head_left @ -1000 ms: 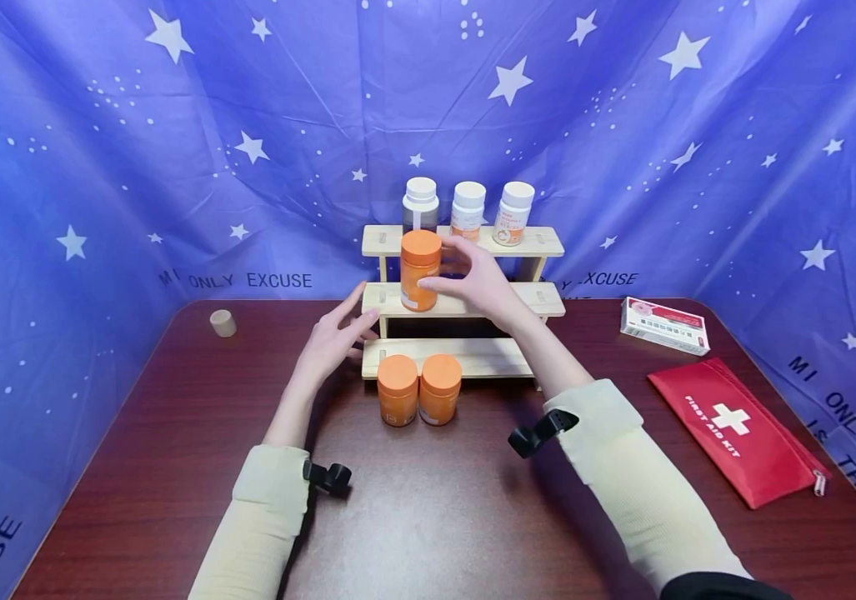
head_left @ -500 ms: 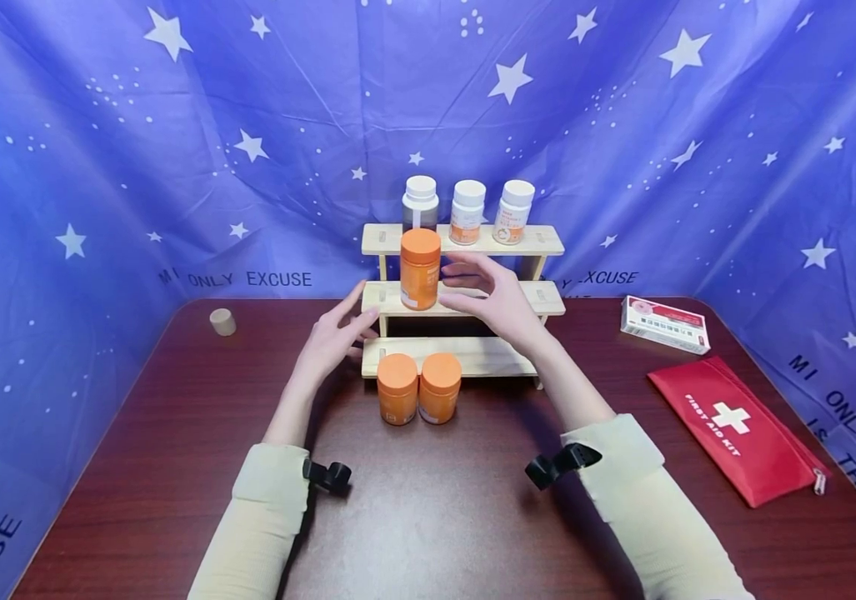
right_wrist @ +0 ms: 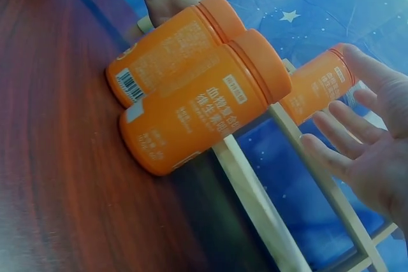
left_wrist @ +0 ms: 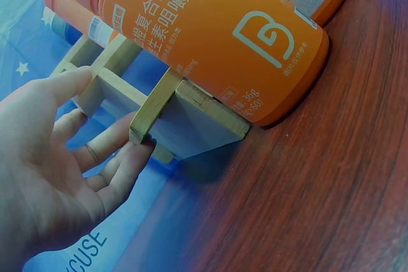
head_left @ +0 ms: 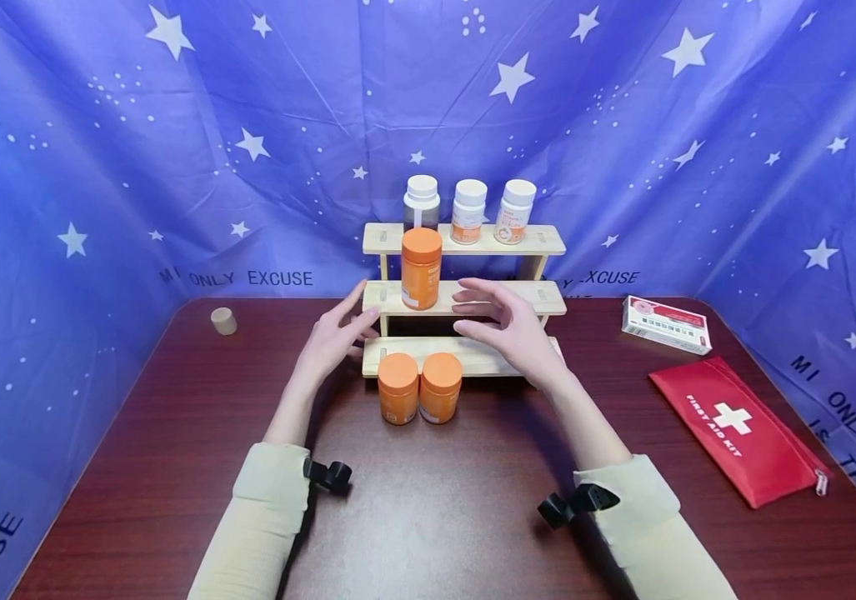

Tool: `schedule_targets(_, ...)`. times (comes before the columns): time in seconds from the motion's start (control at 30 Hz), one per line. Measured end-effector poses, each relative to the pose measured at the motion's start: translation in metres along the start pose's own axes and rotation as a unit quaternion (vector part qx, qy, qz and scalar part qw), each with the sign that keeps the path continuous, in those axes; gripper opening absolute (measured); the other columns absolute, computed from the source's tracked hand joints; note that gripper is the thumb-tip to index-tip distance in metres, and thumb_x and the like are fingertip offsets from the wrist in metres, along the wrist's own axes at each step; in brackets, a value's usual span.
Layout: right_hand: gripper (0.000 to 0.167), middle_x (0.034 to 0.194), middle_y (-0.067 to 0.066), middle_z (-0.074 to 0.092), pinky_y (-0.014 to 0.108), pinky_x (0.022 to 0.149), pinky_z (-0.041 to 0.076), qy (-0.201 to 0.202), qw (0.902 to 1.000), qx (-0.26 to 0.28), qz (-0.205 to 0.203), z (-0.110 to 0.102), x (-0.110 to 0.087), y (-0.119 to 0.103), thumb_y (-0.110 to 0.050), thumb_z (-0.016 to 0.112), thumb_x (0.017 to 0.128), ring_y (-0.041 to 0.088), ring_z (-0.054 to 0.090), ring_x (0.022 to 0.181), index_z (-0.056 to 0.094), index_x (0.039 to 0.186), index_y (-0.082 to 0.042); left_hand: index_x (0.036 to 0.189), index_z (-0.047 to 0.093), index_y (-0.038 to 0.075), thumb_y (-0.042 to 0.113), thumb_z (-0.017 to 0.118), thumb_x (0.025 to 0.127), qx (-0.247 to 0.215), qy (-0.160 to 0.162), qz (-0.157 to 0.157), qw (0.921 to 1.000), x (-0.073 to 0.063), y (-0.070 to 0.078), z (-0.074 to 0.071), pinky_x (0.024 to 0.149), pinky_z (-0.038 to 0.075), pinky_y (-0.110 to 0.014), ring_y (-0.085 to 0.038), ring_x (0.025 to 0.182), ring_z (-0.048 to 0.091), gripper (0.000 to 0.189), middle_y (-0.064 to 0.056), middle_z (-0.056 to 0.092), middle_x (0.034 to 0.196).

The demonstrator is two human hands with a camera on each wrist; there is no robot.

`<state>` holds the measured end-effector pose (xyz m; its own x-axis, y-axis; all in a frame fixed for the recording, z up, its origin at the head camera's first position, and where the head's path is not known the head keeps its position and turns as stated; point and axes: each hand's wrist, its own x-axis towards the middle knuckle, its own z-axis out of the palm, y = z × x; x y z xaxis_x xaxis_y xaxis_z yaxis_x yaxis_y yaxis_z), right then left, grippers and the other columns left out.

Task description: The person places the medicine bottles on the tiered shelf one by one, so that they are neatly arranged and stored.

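A three-step wooden display rack (head_left: 488,358) stands at the back of the table. On its middle step, toward the left, an orange pill bottle (head_left: 421,271) stands upright. Two matching orange bottles (head_left: 397,390) are side by side on the table before the bottom step. My left hand (head_left: 332,337) is at the rack's left end; in the left wrist view its fingertips (left_wrist: 141,148) touch the wooden end pieces. My right hand (head_left: 506,325) hovers in front of the rack's right half, fingers apart and holding nothing, a gap from the bottle on the middle step.
Several items lie around: three white-capped bottles (head_left: 468,212) on the top step, a small pale cylinder (head_left: 223,321) at the left back, a red-and-white box (head_left: 666,325) and a red first aid pouch (head_left: 735,429) at the right. A blue starry curtain (head_left: 307,125) encloses the table.
My right hand has let go of the orange bottle on the middle step and drawn back, down and to the right. The bottle stays standing there. My left hand has not moved.
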<state>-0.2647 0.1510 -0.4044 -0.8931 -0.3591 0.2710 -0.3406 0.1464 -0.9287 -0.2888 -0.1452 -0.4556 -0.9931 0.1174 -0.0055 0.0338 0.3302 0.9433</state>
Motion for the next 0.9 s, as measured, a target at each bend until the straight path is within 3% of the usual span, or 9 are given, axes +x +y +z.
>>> schedule_targets(0.2, 0.06, 0.138, 0.028, 0.061, 0.022, 0.098, 0.058, -0.01, 0.9997, 0.018, -0.011, 0.002, -0.012, 0.006, -0.001, 0.071, 0.094, 0.039, 0.065, 0.126, 0.048, 0.15, -0.002, 0.158, 0.028, 0.052, 0.063, 0.059, 0.097, -0.001, -0.002, -0.002, 1.0, 0.0, 0.001, 0.0, 0.077, 0.066, -0.038, -0.021, 0.096, 0.075, 0.069, -0.019, 0.077, 0.105)
schedule_targets(0.33, 0.059, 0.137, 0.024, 0.063, 0.023, 0.099, 0.058, -0.024, 0.9995, 0.019, -0.012, 0.003, -0.018, 0.009, 0.0, 0.069, 0.095, 0.04, 0.064, 0.127, 0.046, 0.15, 0.002, 0.16, 0.028, 0.048, 0.063, 0.059, 0.097, 0.001, -0.003, -0.002, 1.0, 0.0, 0.001, 0.0, 0.077, 0.066, -0.038, -0.021, 0.096, 0.075, 0.071, -0.019, 0.077, 0.105)
schedule_targets(0.5, 0.058, 0.138, 0.019, 0.064, 0.024, 0.099, 0.058, -0.047, 0.9987, 0.02, 0.0, 0.004, -0.022, 0.014, -0.005, 0.07, 0.096, 0.038, 0.063, 0.129, 0.048, 0.149, -0.001, 0.161, 0.028, 0.046, 0.063, 0.059, 0.097, 0.001, -0.001, -0.003, 1.0, 0.0, 0.001, 0.0, 0.077, 0.066, -0.039, -0.022, 0.096, 0.075, 0.072, -0.019, 0.077, 0.105)
schedule_targets(0.67, 0.056, 0.142, 0.024, 0.06, 0.026, 0.1, 0.058, -0.081, 0.9963, 0.021, 0.019, 0.006, -0.026, 0.016, -0.007, 0.072, 0.095, 0.034, 0.063, 0.129, 0.053, 0.147, -0.007, 0.16, 0.028, 0.047, 0.062, 0.059, 0.098, 0.002, -0.003, -0.004, 1.0, 0.0, 0.0, 0.0, 0.078, 0.066, -0.039, -0.021, 0.096, 0.074, 0.071, -0.019, 0.077, 0.105)
schedule_targets(0.9, 0.057, 0.143, 0.022, 0.061, 0.035, 0.109, 0.055, -0.126, 0.9914, 0.004, 0.033, 0.006, -0.027, 0.018, -0.012, 0.075, 0.094, 0.032, 0.062, 0.131, 0.054, 0.146, -0.013, 0.159, 0.028, 0.05, 0.062, 0.059, 0.098, 0.002, -0.002, -0.005, 1.0, -0.002, 0.001, 0.0, 0.078, 0.066, -0.039, -0.022, 0.097, 0.074, 0.07, -0.019, 0.076, 0.106)
